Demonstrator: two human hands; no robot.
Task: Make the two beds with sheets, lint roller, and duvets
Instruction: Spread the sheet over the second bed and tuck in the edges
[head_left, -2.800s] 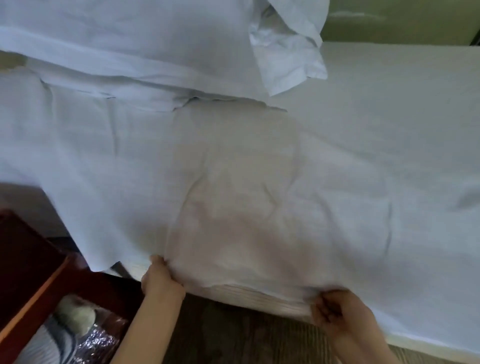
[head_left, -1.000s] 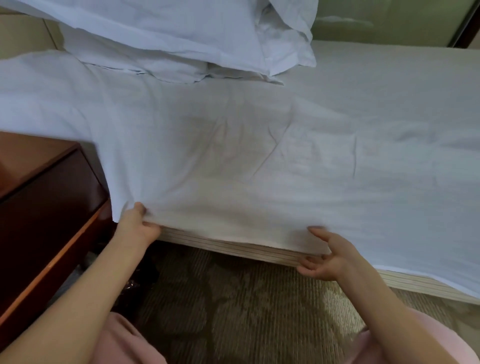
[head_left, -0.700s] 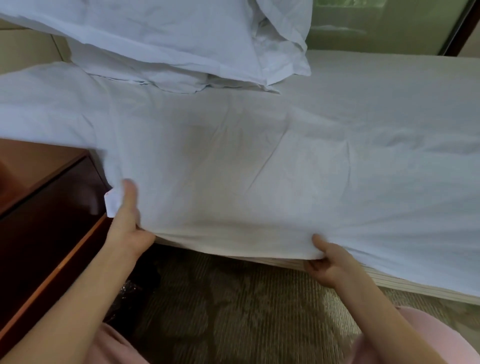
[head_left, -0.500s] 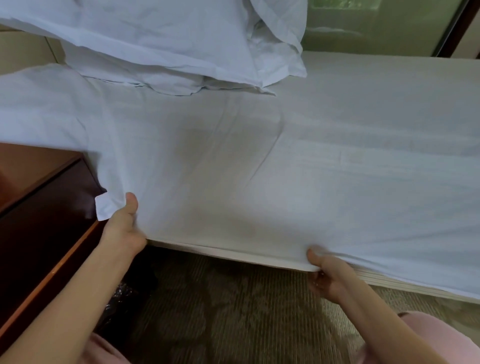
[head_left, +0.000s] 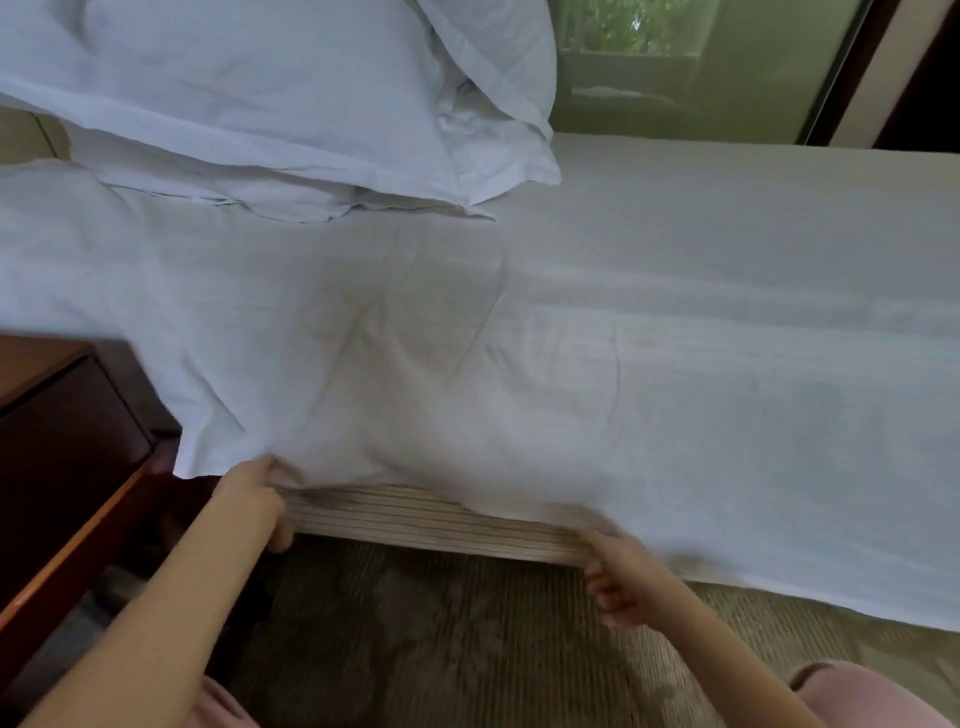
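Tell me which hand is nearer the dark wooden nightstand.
Left. The left hand grips the sheet right beside the nightstand. The right hand is farther along the mattress side, at the sheet's hanging edge, well away from it.

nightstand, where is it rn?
Head view, lower left: the nightstand stands beside the bed, just left of the left hand, with the sheet corner hanging next to it.
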